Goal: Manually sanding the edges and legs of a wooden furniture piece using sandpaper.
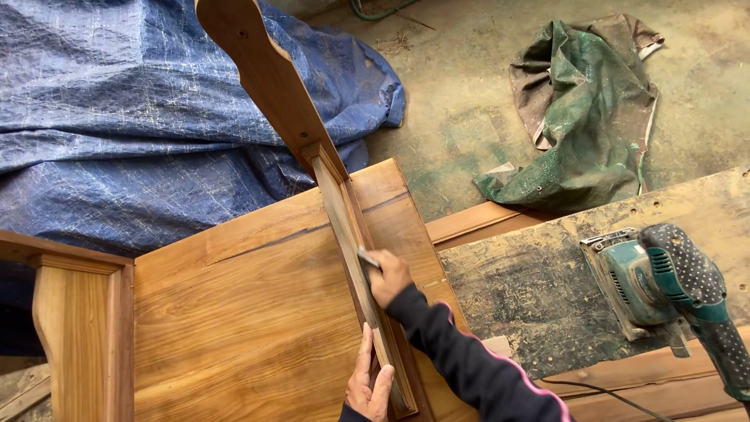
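A wooden furniture piece lies on its side: a broad panel [250,312] with a narrow upright rail [344,223] along its right edge, running up into a curved leg [262,66]. My right hand [388,277], in a dark sleeve with pink piping, presses a small grey flat tool [367,258] against the rail's side. My left hand [369,383] lies lower on the same rail, fingers stretched along it and thumb on the other side, bracing it.
A teal electric sander [648,281] rests on a stained, dusty board [531,289] at the right, its cable trailing below. A crumpled green tarp [586,109] lies on the concrete floor. A blue tarp [117,117] covers the left. Another wooden leg [78,336] stands at the lower left.
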